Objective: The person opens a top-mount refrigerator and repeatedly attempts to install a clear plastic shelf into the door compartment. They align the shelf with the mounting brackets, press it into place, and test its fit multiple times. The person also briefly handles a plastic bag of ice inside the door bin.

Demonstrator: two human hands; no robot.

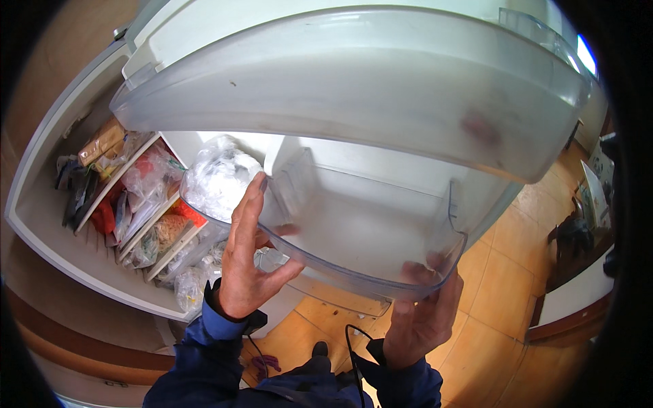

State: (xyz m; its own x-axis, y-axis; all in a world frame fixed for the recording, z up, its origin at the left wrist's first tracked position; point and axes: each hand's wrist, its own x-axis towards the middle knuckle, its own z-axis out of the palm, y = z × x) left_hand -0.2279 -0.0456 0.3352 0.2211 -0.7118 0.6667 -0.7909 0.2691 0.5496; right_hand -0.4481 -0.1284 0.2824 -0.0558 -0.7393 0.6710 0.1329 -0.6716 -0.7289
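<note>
Plainly, the left hand (249, 264), fingers spread, and the right hand (430, 314), fingers curled, both held the clear bin (360, 221) by its rim at mid-frame. A white bag (219, 178) sat left of centre.

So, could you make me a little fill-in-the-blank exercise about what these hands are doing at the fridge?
1. The left hand and right hand grip a clear bin; a cloudy bin is mounted ____ it.
2. Both sleeves are dark ____.
3. The loaded shelves are on the picture's ____ side.
4. The floor is covered with ____.

Missing words: above; blue; left; tiles.
</note>
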